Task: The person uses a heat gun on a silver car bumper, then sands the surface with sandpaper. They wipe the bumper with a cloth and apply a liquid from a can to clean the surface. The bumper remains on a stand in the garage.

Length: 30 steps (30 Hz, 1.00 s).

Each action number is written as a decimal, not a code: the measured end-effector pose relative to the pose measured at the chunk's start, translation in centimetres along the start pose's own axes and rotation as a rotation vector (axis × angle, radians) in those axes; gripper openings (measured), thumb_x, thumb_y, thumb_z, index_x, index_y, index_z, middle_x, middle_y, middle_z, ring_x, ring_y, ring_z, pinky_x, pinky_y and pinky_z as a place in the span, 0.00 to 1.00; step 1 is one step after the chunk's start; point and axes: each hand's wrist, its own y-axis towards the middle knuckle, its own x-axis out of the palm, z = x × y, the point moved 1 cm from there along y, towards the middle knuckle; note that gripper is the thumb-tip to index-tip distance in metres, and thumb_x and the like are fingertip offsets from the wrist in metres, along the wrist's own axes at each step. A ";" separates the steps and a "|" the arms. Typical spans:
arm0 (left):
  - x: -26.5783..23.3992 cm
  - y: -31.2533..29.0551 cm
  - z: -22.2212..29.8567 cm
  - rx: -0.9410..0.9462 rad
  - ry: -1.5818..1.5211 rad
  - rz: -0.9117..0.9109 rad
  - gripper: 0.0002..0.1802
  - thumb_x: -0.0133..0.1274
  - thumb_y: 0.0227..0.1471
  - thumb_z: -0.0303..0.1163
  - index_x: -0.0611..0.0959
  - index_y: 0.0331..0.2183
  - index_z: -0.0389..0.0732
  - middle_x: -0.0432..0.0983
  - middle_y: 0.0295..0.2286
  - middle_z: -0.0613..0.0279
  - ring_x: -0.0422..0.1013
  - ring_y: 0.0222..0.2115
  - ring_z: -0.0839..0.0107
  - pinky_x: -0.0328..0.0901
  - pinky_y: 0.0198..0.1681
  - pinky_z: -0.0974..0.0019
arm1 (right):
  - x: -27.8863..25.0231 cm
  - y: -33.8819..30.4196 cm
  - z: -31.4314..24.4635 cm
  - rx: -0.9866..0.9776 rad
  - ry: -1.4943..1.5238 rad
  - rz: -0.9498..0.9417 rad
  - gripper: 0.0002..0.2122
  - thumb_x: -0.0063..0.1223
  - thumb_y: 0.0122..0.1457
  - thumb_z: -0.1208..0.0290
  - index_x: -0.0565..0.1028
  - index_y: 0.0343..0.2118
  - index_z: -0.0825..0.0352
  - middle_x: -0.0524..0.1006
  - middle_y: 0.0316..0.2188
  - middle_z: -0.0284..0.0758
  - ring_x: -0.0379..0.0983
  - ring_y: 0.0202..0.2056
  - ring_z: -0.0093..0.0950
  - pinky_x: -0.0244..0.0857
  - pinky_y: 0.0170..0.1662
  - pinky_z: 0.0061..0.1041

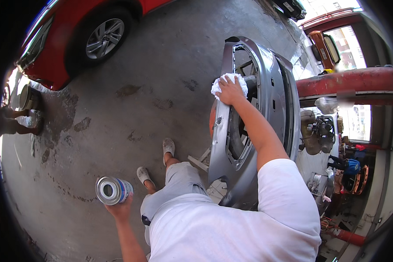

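My right hand (231, 90) presses a crumpled white cloth (216, 88) against the upper edge of a grey car bumper (222, 139). The fingers lie spread over the cloth, which bulges out around them. The bumper stands lengthwise on my right, with large openings in its face. At the lower left, my left hand (121, 208) is wrapped round a metal can (109, 190) with a round hole in its top and a blue and white label. What the can contains cannot be made out.
A red car (78, 39) stands at the far left. At the left edge, another person's legs (19, 122) show beside a bucket (28, 97). A red beam (349, 82) crosses on the right, near an air compressor (321, 131). A light-coloured stand (200, 159) is beneath the bumper.
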 end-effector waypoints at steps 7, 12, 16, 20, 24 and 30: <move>2.3 1.9 -2.1 0.086 -0.067 0.006 0.39 0.76 0.33 0.33 0.79 0.50 0.39 0.79 0.46 0.58 0.76 0.47 0.61 0.67 0.55 0.56 | 2.5 -19.5 -11.0 -0.283 0.073 0.095 0.32 0.43 0.67 0.49 0.65 0.66 0.68 0.60 0.71 0.37 0.46 0.73 0.36 0.32 0.73 0.55; 1.7 3.1 -4.6 0.080 -0.157 0.006 0.45 0.74 0.30 0.30 0.73 0.54 0.38 0.74 0.46 0.59 0.73 0.46 0.61 0.66 0.54 0.58 | 5.4 -29.4 -15.8 -0.560 0.091 0.052 0.34 0.56 0.59 0.51 0.67 0.65 0.67 0.60 0.71 0.34 0.46 0.74 0.33 0.35 0.74 0.51; 0.5 3.3 -5.0 0.048 -0.134 0.021 0.46 0.74 0.29 0.30 0.73 0.53 0.39 0.73 0.47 0.58 0.72 0.48 0.60 0.65 0.54 0.57 | 2.8 -24.7 -11.9 -0.539 0.130 0.078 0.34 0.55 0.60 0.51 0.66 0.66 0.64 0.61 0.70 0.33 0.48 0.73 0.32 0.35 0.74 0.51; -0.4 3.0 -4.5 0.100 0.001 0.005 0.47 0.74 0.27 0.30 0.74 0.53 0.40 0.71 0.49 0.56 0.70 0.50 0.58 0.65 0.56 0.55 | 0.5 -12.0 -4.1 -0.374 0.075 0.155 0.32 0.44 0.67 0.48 0.64 0.68 0.63 0.59 0.71 0.34 0.48 0.73 0.34 0.36 0.74 0.51; 0.1 2.0 -3.4 -0.026 -0.091 0.038 0.47 0.74 0.27 0.31 0.73 0.54 0.39 0.70 0.49 0.55 0.70 0.50 0.56 0.65 0.56 0.54 | 0.1 -1.7 1.5 -0.144 0.048 -0.015 0.33 0.38 0.68 0.44 0.61 0.70 0.60 0.56 0.73 0.32 0.45 0.74 0.34 0.33 0.74 0.48; 0.1 -0.7 -4.8 -0.093 -0.011 0.010 0.51 0.75 0.29 0.28 0.69 0.58 0.38 0.75 0.48 0.59 0.74 0.47 0.66 0.67 0.54 0.59 | -0.5 -0.7 -0.2 0.002 -0.016 0.039 0.30 0.40 0.70 0.49 0.64 0.68 0.66 0.59 0.71 0.37 0.48 0.73 0.40 0.35 0.74 0.50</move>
